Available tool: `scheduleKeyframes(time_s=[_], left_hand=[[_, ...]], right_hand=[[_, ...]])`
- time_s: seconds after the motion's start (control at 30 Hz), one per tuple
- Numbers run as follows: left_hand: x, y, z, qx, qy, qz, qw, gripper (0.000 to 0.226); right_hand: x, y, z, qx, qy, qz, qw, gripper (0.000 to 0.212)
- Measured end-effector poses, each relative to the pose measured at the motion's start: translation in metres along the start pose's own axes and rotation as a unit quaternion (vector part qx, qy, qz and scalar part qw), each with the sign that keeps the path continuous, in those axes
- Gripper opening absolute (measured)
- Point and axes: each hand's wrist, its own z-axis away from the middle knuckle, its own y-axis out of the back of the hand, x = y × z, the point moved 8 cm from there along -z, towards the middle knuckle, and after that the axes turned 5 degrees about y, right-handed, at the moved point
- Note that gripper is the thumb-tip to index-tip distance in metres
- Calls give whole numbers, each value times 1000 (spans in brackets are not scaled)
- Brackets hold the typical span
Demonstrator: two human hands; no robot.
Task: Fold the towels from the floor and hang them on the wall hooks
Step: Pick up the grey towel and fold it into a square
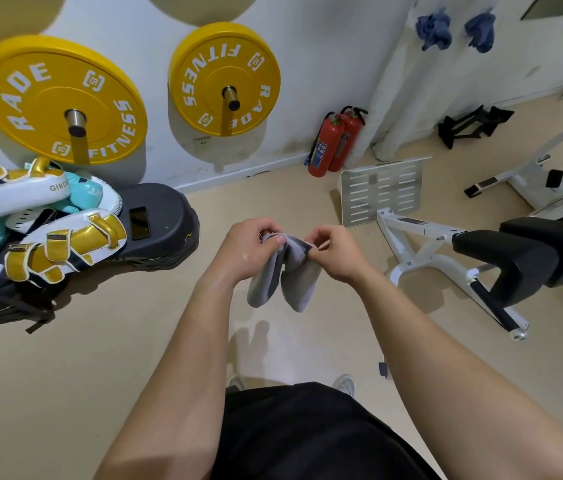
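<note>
While the person stood over the tan floor point(134, 341), the count went like this: one grey towel point(283, 271) in play, plus a blue towel point(434, 27) and a second blue towel point(481, 29) bunched up high on the far wall, side by side. There were two full yellow weight plates on wall pegs, a big near plate point(62, 98) and a farther plate point(224, 79). Two red fire extinguishers stood touching in the corner, the front extinguisher point(323, 150) and the back extinguisher point(351, 133). One phone point(140, 223) lay flat on a black platform point(169, 216), just beside a pile of gold and white pads point(65, 247).

As for the grey towel, it was up in the air in front of the person, clear of the floor. The left hand point(249, 249) and right hand point(337, 252) were close together, each with fingers curled and pinching the towel's top edge. The cloth sagged between them and hung below both in two loose folds.
</note>
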Motion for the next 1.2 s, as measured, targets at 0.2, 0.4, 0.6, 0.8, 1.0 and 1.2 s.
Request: scheduleKeyframes(time_s=[0.2,0.4,0.6,0.8,1.0,1.2], left_hand=[[-1,18,0,39,9,12,999,7],[-31,53,1,132,67,12,989,6],[-60,75,8,205,127,14,970,9],[-69,78,14,241,162,14,957,12],[-68,53,4,174,163,-7,971,8],[-32,-16,-8,-1,81,-9,997,18]], right_hand=[[21,8,6,29,-64,75,995,8],[36,4,7,-12,-83,71,994,11],[52,4,10,-34,-97,118,988,13],[72,6,17,-37,-124,102,986,13],[59,5,11,-34,-78,29,996,18],[4,-4,-4,-63,30,-11,998,17]])
